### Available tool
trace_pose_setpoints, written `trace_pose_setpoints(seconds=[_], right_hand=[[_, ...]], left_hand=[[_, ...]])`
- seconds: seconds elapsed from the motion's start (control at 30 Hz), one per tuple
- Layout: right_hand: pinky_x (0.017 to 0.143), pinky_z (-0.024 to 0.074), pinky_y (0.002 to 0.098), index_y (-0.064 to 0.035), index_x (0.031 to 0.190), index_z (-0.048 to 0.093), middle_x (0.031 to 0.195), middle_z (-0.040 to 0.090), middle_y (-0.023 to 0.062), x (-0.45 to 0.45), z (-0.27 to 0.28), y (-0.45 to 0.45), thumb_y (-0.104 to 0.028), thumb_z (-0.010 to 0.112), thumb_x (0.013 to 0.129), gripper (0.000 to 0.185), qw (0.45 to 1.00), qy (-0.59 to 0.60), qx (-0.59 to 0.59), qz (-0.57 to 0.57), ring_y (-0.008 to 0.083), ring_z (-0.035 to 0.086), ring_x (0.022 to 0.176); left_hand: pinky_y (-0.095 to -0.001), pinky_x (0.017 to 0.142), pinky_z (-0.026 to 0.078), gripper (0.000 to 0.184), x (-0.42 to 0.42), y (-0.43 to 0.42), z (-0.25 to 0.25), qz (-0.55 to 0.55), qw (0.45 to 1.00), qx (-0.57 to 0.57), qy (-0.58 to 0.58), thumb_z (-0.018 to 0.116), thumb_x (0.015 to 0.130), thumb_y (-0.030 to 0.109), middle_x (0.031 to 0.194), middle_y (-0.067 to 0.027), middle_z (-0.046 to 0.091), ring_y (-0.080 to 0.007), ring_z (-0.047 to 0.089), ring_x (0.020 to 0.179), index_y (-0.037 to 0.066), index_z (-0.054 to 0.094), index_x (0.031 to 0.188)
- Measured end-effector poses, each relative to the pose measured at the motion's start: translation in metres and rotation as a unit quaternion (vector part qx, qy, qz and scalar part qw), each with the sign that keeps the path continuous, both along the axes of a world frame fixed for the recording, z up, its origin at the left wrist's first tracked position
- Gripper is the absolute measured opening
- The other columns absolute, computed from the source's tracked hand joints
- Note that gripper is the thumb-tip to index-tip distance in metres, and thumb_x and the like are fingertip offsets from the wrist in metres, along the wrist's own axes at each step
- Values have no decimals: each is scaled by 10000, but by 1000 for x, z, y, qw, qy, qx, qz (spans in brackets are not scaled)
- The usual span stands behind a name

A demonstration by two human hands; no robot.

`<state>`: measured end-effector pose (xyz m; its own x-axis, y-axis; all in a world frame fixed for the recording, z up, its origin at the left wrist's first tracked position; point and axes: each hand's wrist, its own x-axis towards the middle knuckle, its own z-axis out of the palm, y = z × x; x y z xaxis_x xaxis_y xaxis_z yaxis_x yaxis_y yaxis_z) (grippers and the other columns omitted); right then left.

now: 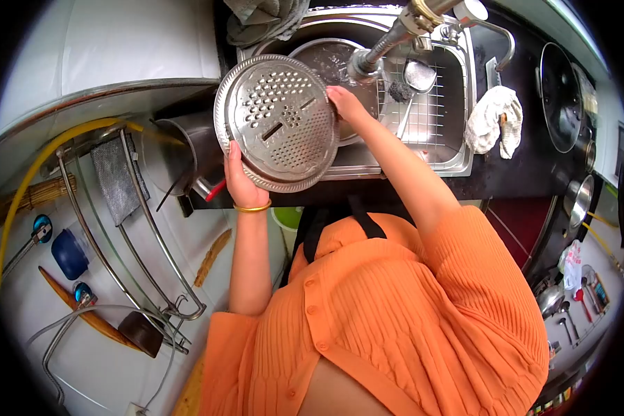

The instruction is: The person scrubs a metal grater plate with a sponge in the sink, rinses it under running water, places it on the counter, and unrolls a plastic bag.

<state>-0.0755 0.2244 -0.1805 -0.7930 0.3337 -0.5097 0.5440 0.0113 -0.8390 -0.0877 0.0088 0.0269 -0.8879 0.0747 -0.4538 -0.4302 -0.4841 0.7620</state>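
A round metal grater plate [277, 149], with rows of raised holes, slots and a fluted rim, is tilted up in front of the sink's left side. My left hand [243, 179], a gold bangle at its wrist, grips the lower-left rim, thumb on the face. At the right rim my right hand [347, 105] holds the same plate, its fingers partly behind it. Behind the plate a metal basin [319, 54] with water sits in the sink [468, 125], partly covered. A ladle [419, 76] and a dark scouring pad [399, 91] lie on the wire rack in the sink's right part.
A flexible faucet [381, 52] hangs over the sink's middle. Grey cloth [263, 21] lies at the back left, a white cloth [496, 121] on the right counter. A metal pot [187, 152] stands left of the plate. A wok lid [561, 97] and metal bowl [579, 197] are far right.
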Motion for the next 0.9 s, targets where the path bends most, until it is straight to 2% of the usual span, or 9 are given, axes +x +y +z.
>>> trace_pose_setpoints(seconds=[0.03, 0.07, 0.1, 0.17, 0.37, 0.47, 0.57, 0.67, 0.9], right_hand=[[827, 479, 318, -11, 1125, 571, 1011, 647, 70, 2, 45, 2, -280, 505, 923, 343, 962, -32, -256, -88, 171, 609, 902], [807, 483, 304, -3, 1107, 574, 1003, 645, 57, 5, 77, 3, -273, 473, 948, 329, 851, -62, -493, -171, 141, 603, 873], [807, 483, 304, -3, 1107, 574, 1003, 645, 57, 8, 87, 3, -273, 473, 948, 329, 852, -61, -491, -170, 141, 603, 873], [782, 497, 291, 3, 1088, 576, 999, 646, 89, 15, 98, 10, -289, 472, 951, 339, 892, 53, -429, -133, 155, 619, 860], [769, 527, 335, 44, 1084, 551, 982, 641, 131, 38, 117, 17, -224, 446, 951, 318, 867, 4, -454, -206, 192, 632, 836], [765, 530, 328, 33, 1059, 560, 963, 639, 121, 49, 130, 18, -184, 443, 943, 273, 861, 11, -458, -223, 188, 634, 827], [735, 534, 315, 19, 1006, 573, 917, 637, 105, 60, 130, 22, -159, 448, 932, 230, 864, 22, -453, -220, 175, 631, 791], [684, 542, 320, 29, 976, 571, 889, 630, 119, 69, 136, 21, -135, 449, 923, 211, 875, -4, -429, -224, 185, 626, 749], [712, 548, 326, 47, 1035, 563, 897, 632, 132, 82, 160, 16, -83, 435, 905, 224, 849, 40, -434, -297, 204, 635, 770]], left_hand=[[-356, 980, 387, 398, 0, -3, -4, 15, 999, 44, -25, 465, 951, 229, 1247, -112, 525, -217, 509, 1130, -14, 458, 1265], [-363, 985, 383, 419, 1, -4, -5, 24, 998, 43, -34, 453, 944, 240, 1255, -118, 521, -228, 506, 1140, -17, 449, 1275], [-363, 985, 383, 419, 0, -5, -4, 25, 998, 46, -33, 453, 944, 240, 1255, -118, 521, -228, 506, 1140, -17, 449, 1275], [-378, 1024, 344, 488, 1, -7, 1, -2, 994, 81, -69, 443, 934, 311, 1310, -99, 501, -258, 480, 1183, -10, 433, 1300], [-379, 1011, 365, 462, 6, -22, 7, -53, 998, 15, -28, 454, 892, 182, 1275, -149, 510, -258, 502, 1157, -22, 416, 1304], [-328, 963, 400, 451, 6, -28, 14, -134, 990, -33, 1, 509, 860, 60, 1239, -132, 511, -203, 511, 1110, -37, 396, 1286], [-329, 955, 409, 440, 4, -31, 19, -165, 984, -61, 7, 521, 863, 72, 1219, -125, 527, -197, 529, 1082, -39, 409, 1273], [-323, 943, 419, 410, 0, -28, 29, -176, 984, -23, 4, 521, 872, 82, 1189, -129, 554, -197, 550, 1057, -41, 432, 1253], [-321, 940, 424, 434, -8, -29, 29, -215, 977, 10, 6, 530, 868, 91, 1199, -139, 548, -201, 549, 1066, -46, 421, 1265]])
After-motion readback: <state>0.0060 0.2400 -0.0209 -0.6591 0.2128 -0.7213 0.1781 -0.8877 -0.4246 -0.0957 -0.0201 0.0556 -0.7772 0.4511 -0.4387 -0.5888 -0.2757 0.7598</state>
